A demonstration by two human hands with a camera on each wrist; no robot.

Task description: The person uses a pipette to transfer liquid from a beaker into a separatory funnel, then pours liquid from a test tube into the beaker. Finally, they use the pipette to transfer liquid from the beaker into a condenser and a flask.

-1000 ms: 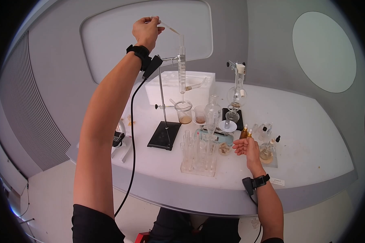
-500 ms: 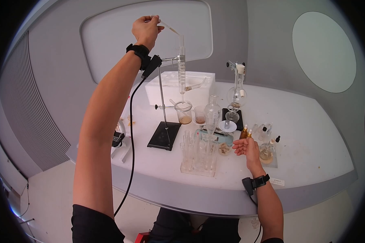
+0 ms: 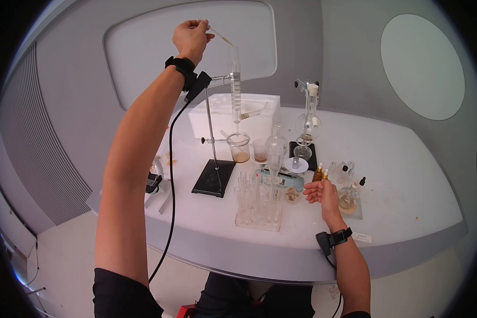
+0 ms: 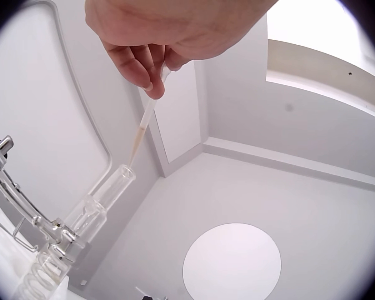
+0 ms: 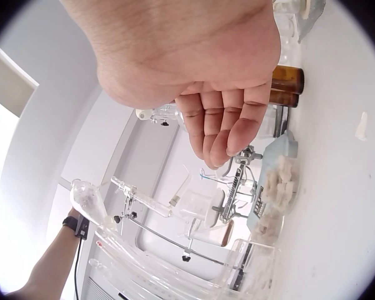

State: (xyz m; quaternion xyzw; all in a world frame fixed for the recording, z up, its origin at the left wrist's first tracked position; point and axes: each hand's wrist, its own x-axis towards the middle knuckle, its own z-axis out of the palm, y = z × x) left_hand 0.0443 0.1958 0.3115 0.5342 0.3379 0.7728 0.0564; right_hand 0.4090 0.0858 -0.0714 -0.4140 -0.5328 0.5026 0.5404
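I'm raising my left grip (image 3: 191, 41) high, apparently because the glass column's (image 3: 236, 100) mouth is standing that high; the dropper (image 4: 147, 115) is slanting down from my fingertips, its tip pointing at that mouth, seemingly for aim; a clamp (image 3: 221, 78) is bracing the column below this grip; I'm pinching the dropper narrowly; my right grip (image 3: 323, 197) is hanging loosely open, holding nothing, near 2 amber bottles (image 5: 287, 81) and a dish (image 3: 292, 195).

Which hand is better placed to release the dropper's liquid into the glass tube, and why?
Probably the left hand: it pinches the dropper, whose tip is at the mouth of the glass tube. The right hand looks empty and is lower, near the amber bottles.
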